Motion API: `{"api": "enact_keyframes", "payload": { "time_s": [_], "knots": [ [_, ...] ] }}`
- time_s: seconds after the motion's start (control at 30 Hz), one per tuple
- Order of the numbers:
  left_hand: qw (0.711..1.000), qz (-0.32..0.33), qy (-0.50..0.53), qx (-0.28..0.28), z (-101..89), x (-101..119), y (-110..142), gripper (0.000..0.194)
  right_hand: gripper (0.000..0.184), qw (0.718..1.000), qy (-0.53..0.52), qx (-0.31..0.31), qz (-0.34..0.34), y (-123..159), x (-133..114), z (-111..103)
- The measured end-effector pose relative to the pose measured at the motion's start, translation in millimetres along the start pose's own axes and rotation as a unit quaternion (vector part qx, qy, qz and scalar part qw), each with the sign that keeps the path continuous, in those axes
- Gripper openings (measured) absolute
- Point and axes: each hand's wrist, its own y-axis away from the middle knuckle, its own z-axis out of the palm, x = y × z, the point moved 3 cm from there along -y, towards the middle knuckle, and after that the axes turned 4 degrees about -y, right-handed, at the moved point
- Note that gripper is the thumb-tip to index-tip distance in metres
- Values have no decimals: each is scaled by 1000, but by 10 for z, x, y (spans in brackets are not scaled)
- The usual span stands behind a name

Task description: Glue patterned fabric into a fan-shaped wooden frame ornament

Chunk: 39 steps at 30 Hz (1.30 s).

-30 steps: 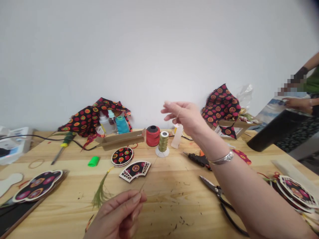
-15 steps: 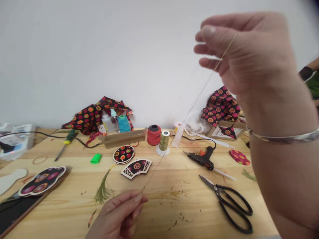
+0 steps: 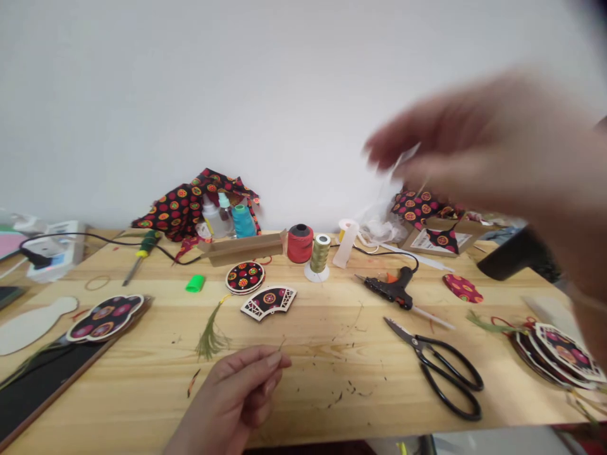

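My left hand (image 3: pixel 232 392) is low in front, thumb and forefinger pinched on a thin olive thread (image 3: pixel 282 343) whose short end shows above the fingertips. My right hand (image 3: pixel 484 145) is raised at upper right and smeared by motion. A faint pale streak shows between its fingers, too blurred to tell. Beyond my left hand lie a fan-shaped ornament (image 3: pixel 269 303) with patterned fabric, a round ornament (image 3: pixel 245 277) and an olive tassel (image 3: pixel 212 335). A cone of olive thread (image 3: pixel 320 256) stands upright behind them.
Black-handled scissors (image 3: pixel 439 366) and a glue gun (image 3: pixel 391 287) lie at right, near stacked ornaments (image 3: pixel 564 354). A red thread spool (image 3: pixel 300 244), cardboard tray (image 3: pixel 244 250) and patterned cloth (image 3: pixel 183 205) stand along the back. A screwdriver (image 3: pixel 142 254) and green cap (image 3: pixel 195 283) lie left.
My right hand has moved downward, and the thread no longer runs taut between my hands. My left hand keeps its pinch. The view has shifted, showing the stacked ornaments at right.
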Motion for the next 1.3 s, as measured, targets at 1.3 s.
{"api": "enact_keyframes", "payload": {
  "time_s": [1.3],
  "knots": [
    [989, -123, -39, 74, 211, -269, -162, 28, 23, 961, 256, -41, 100, 1743, 1189, 911]
  ]
}}
